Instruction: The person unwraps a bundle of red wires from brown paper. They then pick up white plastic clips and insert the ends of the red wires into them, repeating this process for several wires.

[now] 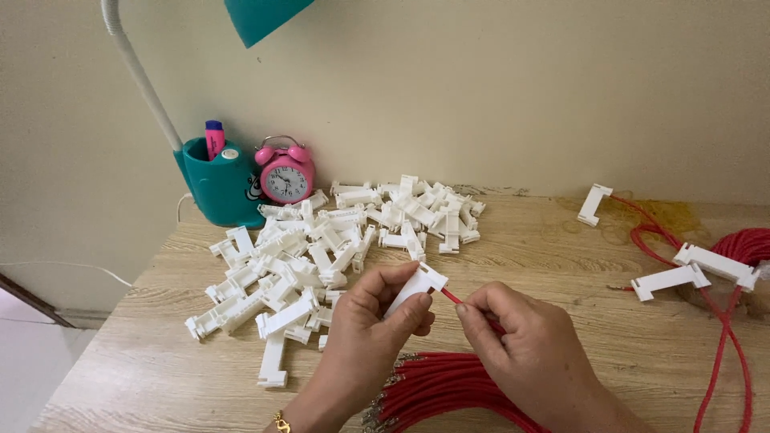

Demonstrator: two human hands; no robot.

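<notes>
A wooden table point(561, 265) is taking up most of the view, sitting against a plain beige wall point(497, 88). A big pile of white plastic clips point(337, 240) is lying spread across the table's left and middle part, reaching back near the wall. A teal desk lamp point(220, 188) is standing at the back left, its base doubling as a pen holder with a pink marker point(214, 138) sticking up in it. Just beside the base a pink alarm clock point(285, 173) is standing upright. On the right side, red wires point(726, 305) are trailing across the table with three white clips already sitting on them. A bundle of red wires point(437, 389) is lying at the near edge, between the two forearms.

The left hand point(369, 329) is holding one white clip point(417, 287) above the table, thumb and fingers clamped together on its sides. The right hand point(525, 341) is pinching a single red wire point(451, 297), thumb and forefinger pressed together on it, with the wire's tip touching the clip's end. The hands are sitting close together, just in front of the pile.
</notes>
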